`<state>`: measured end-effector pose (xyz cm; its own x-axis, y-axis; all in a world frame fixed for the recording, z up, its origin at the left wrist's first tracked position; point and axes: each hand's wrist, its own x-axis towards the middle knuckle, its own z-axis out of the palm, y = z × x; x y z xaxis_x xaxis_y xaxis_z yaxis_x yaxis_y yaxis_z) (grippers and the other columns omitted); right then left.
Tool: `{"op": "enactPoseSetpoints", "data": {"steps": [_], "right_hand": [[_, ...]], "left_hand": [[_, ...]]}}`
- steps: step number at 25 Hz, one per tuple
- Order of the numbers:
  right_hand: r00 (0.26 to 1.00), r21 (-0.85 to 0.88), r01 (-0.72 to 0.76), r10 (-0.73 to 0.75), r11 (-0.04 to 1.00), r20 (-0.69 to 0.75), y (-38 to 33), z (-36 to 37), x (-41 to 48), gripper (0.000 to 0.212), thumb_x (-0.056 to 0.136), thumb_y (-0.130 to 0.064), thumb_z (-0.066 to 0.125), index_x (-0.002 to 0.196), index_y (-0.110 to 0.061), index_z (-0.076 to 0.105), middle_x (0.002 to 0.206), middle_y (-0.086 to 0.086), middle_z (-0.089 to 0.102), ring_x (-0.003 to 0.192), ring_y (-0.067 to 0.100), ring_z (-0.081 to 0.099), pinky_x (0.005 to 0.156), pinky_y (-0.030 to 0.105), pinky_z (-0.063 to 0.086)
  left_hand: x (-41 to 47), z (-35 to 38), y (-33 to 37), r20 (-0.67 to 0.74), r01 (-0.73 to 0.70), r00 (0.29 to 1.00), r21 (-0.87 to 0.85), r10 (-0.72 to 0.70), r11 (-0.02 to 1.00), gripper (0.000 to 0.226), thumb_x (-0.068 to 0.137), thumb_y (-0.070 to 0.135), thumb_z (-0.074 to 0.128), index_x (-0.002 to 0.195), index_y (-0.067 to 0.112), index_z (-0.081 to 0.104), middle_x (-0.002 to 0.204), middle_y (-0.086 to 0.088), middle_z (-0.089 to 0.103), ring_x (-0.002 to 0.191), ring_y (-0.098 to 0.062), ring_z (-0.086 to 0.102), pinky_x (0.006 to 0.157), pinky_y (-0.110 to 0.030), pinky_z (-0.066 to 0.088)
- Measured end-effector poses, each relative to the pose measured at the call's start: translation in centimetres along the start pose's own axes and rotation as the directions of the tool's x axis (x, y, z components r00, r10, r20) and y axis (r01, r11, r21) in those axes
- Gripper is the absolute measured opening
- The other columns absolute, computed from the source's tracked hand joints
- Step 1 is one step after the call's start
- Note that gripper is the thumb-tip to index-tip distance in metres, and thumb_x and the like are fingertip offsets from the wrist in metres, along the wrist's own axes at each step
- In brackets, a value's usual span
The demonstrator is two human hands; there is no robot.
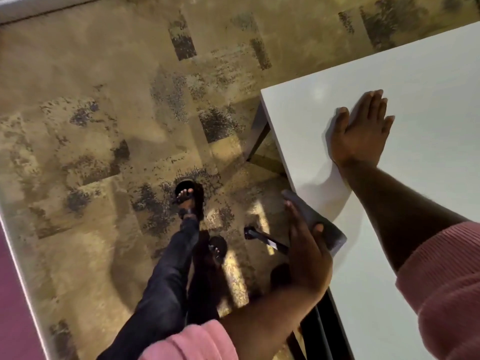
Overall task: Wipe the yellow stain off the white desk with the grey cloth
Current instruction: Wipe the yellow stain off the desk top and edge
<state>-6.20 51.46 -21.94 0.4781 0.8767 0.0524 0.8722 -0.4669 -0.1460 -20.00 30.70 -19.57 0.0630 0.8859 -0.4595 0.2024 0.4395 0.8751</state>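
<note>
The desk point(428, 81) occupies the right side of the view, its near-left corner projecting over the carpeted floor point(104, 126). The right hand point(359, 131) lies flat on the desktop, near the left edge. The left hand point(306, 253) is at the desk's left edge, nearer the viewer, holding the cloth point(317, 222) against that edge. A desk leg point(257, 136) stands below the far corner. Left of the desk, two sandalled feet, one point(188, 197) ahead of the other point(217, 246), stand on the floor.

2 ribbed pink sleeves point(441, 276) pushed up the forearms, dark blue jeans point(166, 289), black open-toed sandals point(191, 196)
</note>
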Motion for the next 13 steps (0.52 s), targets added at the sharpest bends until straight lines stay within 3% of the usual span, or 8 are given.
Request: {"op": "enactPoseSetpoints", "data": {"steps": [2, 3, 5, 7, 10, 11, 13], "right_hand": [[1.0, -0.001, -0.001, 0.001, 1.0, 0.002, 0.0, 0.0, 0.1, 0.075, 0.107, -0.051, 0.021, 0.162, -0.001, 0.02, 0.171, 0.018, 0.019, 0.159, 0.033, 0.016, 0.128, 0.054, 0.01], [1.0, -0.005, -0.003, 0.003, 1.0, 0.0, 0.0, 0.0, 0.1, 0.075, 0.106, -0.051, 0.021, 0.162, -0.001, 0.02, 0.171, 0.018, 0.019, 0.159, 0.033, 0.016, 0.128, 0.055, 0.01], [1.0, -0.017, -0.006, 0.006, 1.0, -0.001, 0.0, 0.2, 0.1, 0.075, 0.106, -0.052, 0.021, 0.163, -0.002, 0.019, 0.171, 0.017, 0.018, 0.159, 0.032, 0.015, 0.128, 0.053, 0.009], [1.0, -0.021, -0.006, 0.006, 1.0, 0.017, -0.1, 0.1, 0.2, 0.075, 0.106, -0.052, 0.021, 0.163, -0.003, 0.018, 0.172, 0.017, 0.016, 0.16, 0.032, 0.014, 0.128, 0.052, 0.008], [1.0, -0.028, -0.008, 0.009, 1.0, 0.023, -0.1, 0.0, 0.1, 0.077, 0.106, -0.053, 0.02, 0.163, -0.002, 0.017, 0.172, 0.017, 0.015, 0.16, 0.032, 0.013, 0.129, 0.053, 0.008], [1.0, -0.031, -0.006, 0.007, 1.0, 0.028, -0.1, 0.0, 0.1, 0.077, 0.106, -0.054, 0.019, 0.163, -0.003, 0.016, 0.172, 0.017, 0.014, 0.16, 0.032, 0.012, 0.129, 0.053, 0.008], [0.999, -0.037, -0.006, 0.007, 0.999, 0.035, -0.1, 0.0, 0.1, 0.077, 0.106, -0.054, 0.018, 0.164, -0.004, 0.015, 0.173, 0.016, 0.013, 0.16, 0.031, 0.011, 0.129, 0.052, 0.006]], "left_hand": [[5.7, -1.2, 1.5, -0.063, -0.085, 0.995, -0.037, 0.082, 0.996, 0.073, 0.106, 0.041, 0.033, 0.153, 0.043, -0.023, 0.171, 0.003, -0.006, 0.158, -0.02, 0.011, 0.125, -0.043, 0.028], [9.3, -1.9, 2.4, -0.122, -0.105, 0.987, -0.014, 0.102, 0.994, 0.071, 0.107, 0.041, 0.031, 0.158, 0.032, -0.018, 0.171, -0.002, -0.007, 0.158, -0.023, 0.01, 0.124, -0.045, 0.03], [15.4, -3.2, 4.1, -0.243, -0.141, 0.959, 0.031, 0.144, 0.99, 0.068, 0.109, 0.035, 0.032, 0.161, 0.004, 0.002, 0.17, -0.014, 0.001, 0.157, -0.027, 0.01, 0.127, -0.035, 0.022], [17.0, -3.1, 4.7, -0.318, -0.172, 0.931, 0.057, 0.181, 0.983, 0.062, 0.109, 0.025, 0.035, 0.157, -0.008, 0.015, 0.168, -0.023, 0.013, 0.157, -0.028, 0.012, 0.126, -0.022, 0.011], [9.9, -0.8, 2.3, -0.266, -0.19, 0.945, 0.025, 0.19, 0.982, 0.063, 0.109, 0.03, 0.029, 0.162, 0.006, 0.005, 0.171, -0.011, 0.003, 0.159, -0.021, 0.007, 0.127, -0.031, 0.018], [5.8, 0.1, 1.3, -0.176, -0.141, 0.975, -0.011, 0.137, 0.99, 0.064, 0.11, 0.033, 0.028, 0.163, 0.019, -0.004, 0.172, -0.002, -0.004, 0.159, -0.019, 0.007, 0.127, -0.038, 0.022], [-1.5, 1.3, -0.7, -0.009, 0.012, 1.0, 0.043, -0.011, 0.999, 0.068, 0.108, 0.044, 0.028, 0.158, 0.041, -0.018, 0.172, 0.007, -0.002, 0.156, -0.026, 0.023, 0.123, -0.043, 0.032]]}}
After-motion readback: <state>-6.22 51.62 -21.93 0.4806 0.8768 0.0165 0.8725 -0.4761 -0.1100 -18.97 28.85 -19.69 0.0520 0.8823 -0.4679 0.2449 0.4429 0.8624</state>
